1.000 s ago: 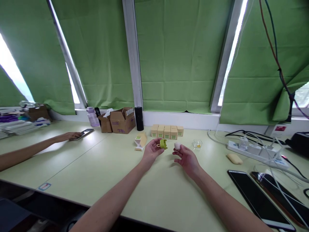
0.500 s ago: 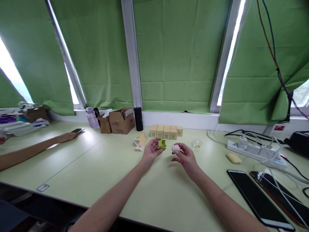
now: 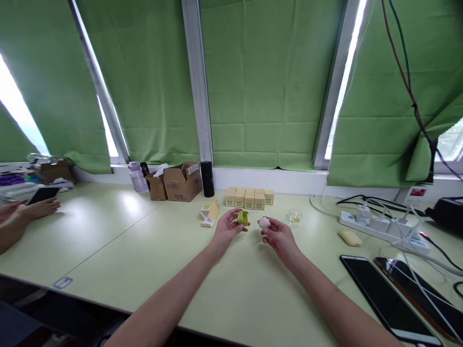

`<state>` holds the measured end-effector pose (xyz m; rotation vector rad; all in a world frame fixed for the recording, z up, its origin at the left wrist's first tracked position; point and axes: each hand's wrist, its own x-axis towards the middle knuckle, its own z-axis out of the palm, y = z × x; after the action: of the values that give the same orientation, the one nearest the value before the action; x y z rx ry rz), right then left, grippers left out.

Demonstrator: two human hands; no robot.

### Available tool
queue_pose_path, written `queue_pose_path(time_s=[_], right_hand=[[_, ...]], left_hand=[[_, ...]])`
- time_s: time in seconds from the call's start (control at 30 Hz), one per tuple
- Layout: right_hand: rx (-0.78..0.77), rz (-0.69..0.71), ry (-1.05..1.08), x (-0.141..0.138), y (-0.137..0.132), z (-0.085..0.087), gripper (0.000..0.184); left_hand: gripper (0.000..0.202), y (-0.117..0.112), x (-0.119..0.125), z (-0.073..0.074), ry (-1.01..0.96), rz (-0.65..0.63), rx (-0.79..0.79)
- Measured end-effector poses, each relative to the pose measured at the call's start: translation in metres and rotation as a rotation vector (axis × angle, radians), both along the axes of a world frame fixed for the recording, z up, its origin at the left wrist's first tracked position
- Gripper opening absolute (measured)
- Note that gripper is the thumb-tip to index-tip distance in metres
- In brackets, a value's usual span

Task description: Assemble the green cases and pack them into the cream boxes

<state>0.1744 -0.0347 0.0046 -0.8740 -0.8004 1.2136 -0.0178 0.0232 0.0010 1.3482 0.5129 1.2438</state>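
Note:
My left hand [image 3: 227, 226] is closed on a small olive-green cup-like holder [image 3: 242, 218], its hollow side turned toward the right. A small white rounded piece [image 3: 264, 222] is pinched between the thumb and fingers of my right hand [image 3: 278, 234]; its exact kind is too small to tell. The two pieces are held apart, a short gap between them, above the table. Left of my left hand lies an opened small carton [image 3: 210, 213]. Behind my hands stand several little tan boxes [image 3: 249, 198] in rows. A clear small dish [image 3: 294, 216] with something yellow in it sits beyond my right hand.
A power strip [image 3: 383, 226] with cables, a cream oval case [image 3: 350, 237] and two phones, one a black phone [image 3: 388, 294], lie at right. Cardboard boxes [image 3: 183, 183] and a black cylinder [image 3: 207, 179] stand at the back. At far left, another person's hands [image 3: 39, 208] hold a phone.
My right hand has turned slightly and its fingers have drawn in around the white piece. The other person has picked up the phone from the table and pulled it back to the far left.

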Motion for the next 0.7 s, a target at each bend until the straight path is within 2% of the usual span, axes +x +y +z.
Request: queue_pose_path(time_s=[0.13, 0.3, 0.5, 0.7], right_hand=[[0.067, -0.041, -0.016, -0.002, -0.001, 0.001, 0.057], [0.142, -0.028, -0.111, -0.006, -0.007, 0.006, 0.055], [0.145, -0.044, -0.191, -0.008, -0.005, 0.006, 0.056], [0.162, -0.061, -0.331, -0.008, -0.004, 0.005, 0.052]], left_hand=[[0.060, 0.000, 0.001, 0.001, 0.011, 0.021, 0.009], [0.056, -0.005, 0.002, 0.006, 0.055, 0.013, 0.035], [0.048, -0.012, 0.006, 0.009, 0.123, 0.027, 0.109], [0.044, -0.019, 0.009, 0.009, 0.232, 0.094, 0.211]])
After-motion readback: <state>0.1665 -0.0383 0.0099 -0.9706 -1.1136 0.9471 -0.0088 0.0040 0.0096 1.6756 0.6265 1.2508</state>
